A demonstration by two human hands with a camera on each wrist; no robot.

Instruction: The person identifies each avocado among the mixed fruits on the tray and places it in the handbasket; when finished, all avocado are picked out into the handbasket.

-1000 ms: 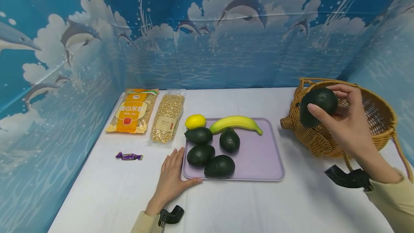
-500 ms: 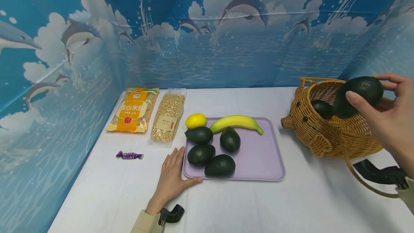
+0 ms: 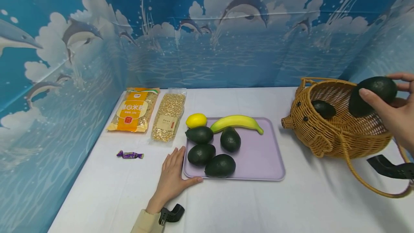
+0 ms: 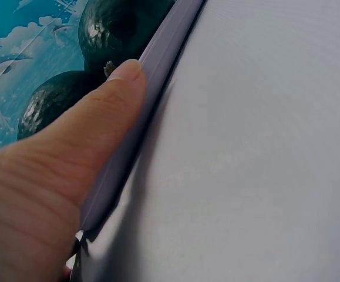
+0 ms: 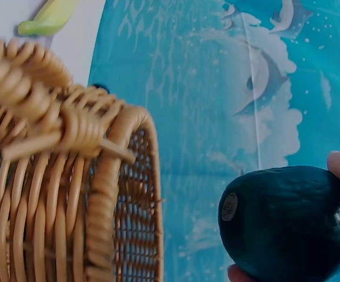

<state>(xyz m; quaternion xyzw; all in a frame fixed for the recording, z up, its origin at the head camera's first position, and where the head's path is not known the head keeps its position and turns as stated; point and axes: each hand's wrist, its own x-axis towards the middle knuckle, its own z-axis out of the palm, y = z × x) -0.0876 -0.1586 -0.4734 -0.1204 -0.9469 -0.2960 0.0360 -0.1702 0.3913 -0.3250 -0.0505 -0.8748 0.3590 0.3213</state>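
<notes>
My right hand [image 3: 402, 109] grips a dark green avocado [image 3: 373, 96] over the right part of a pig-shaped wicker basket [image 3: 318, 132]. In the right wrist view that avocado [image 5: 281, 226] appears beside the basket's rim [image 5: 143, 126]. Inside the basket lies another avocado [image 3: 324, 109]. My left hand [image 3: 173, 175] rests at the lower left corner of a lilac tray [image 3: 258, 157], its fingers along the side and its thumb [image 4: 108, 103] on the front rim. On the tray are several avocados [image 3: 220, 166] and a banana [image 3: 237, 122]. A lemon [image 3: 196, 120] sits by its far left corner.
Left of the tray stand an orange-labelled food bag [image 3: 133, 110] and a clear bag of grains [image 3: 169, 118]. A purple-wrapped candy [image 3: 130, 155] lies nearer. The basket's rope-like handle [image 3: 365, 186] droops onto the table at right. A dolphin-print curtain [image 3: 226, 60] closes the back and sides.
My right hand has carried its avocado rightward, from in front of the pig's head to over the basket's right part. The avocado inside the basket has come into sight. My left hand stays put.
</notes>
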